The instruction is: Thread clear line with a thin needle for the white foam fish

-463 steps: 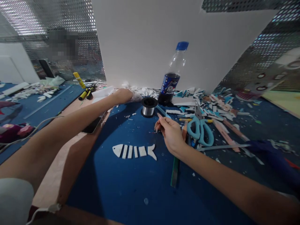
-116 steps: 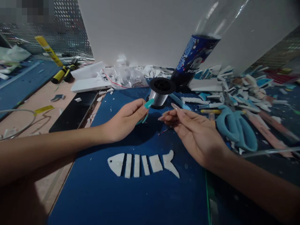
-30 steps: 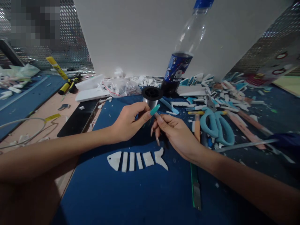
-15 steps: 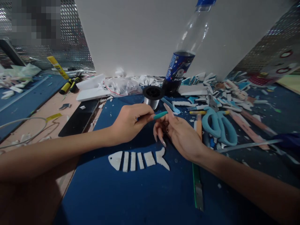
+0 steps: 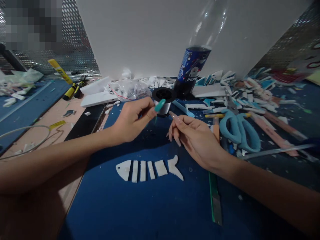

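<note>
Beside the spool [image 5: 163, 97], left hand [image 5: 130, 120] and right hand [image 5: 198, 141] hover pinched

Craft workshop here, blue cutting mat [image 5: 140, 206] over the table [image 5: 47, 121], teal scissors [image 5: 240, 131] beside a heap of offcuts [image 5: 250, 96], wire spool [image 5: 163, 100] behind, white cut-out fish [image 5: 150, 168] laid in pieces, yellow glue stick [image 5: 58, 70] off left, perforated metal panels [image 5: 77, 50] all round.
</note>
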The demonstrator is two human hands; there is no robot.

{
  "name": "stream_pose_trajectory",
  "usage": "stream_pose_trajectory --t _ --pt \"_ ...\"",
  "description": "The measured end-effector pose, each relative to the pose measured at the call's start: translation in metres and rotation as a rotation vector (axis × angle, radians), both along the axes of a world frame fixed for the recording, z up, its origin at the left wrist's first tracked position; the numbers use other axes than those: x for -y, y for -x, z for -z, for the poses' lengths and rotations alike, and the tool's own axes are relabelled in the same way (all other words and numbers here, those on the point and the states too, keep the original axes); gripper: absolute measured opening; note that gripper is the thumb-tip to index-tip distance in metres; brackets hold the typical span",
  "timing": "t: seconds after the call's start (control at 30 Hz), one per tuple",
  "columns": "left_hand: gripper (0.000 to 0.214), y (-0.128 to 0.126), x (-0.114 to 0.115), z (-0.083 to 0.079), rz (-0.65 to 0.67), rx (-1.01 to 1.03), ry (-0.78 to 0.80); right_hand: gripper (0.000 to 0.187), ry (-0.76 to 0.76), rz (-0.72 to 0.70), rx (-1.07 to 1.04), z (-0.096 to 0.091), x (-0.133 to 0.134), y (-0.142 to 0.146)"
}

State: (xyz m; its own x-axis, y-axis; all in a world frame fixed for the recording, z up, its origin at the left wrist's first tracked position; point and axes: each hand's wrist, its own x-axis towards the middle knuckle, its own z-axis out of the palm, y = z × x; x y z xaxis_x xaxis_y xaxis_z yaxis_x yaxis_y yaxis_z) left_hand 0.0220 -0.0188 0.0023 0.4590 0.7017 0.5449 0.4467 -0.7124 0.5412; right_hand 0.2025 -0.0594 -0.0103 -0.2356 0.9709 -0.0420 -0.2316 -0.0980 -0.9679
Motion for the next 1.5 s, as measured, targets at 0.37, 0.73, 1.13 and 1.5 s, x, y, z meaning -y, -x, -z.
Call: stream_pose_trajectory --t 0.37,0.73,1.13,1.5 --pt "0.028 0.027 -0.012 0.015 0.247 -0.551 -0.184 0.029 0.009 0.009 0.089 -0.003 0.002 0.000" --pt "0.023 0.017 0.004 0.010 0.125 -0.339 -0.209 0.023 -0.042 -0.092 0.181 -0.001 0.003 0.002" --pt "0.029 0.013 0.011 0.008 0.087 -0.374 -0.279 0.029 -0.057 -0.103 0.252 -0.001 0.005 0.001" --pt "0.035 0.030 -0.006 0.011 0.393 -0.836 -0.567 0.040 0.079 0.064 -0.010 0.003 -0.002 -0.003"
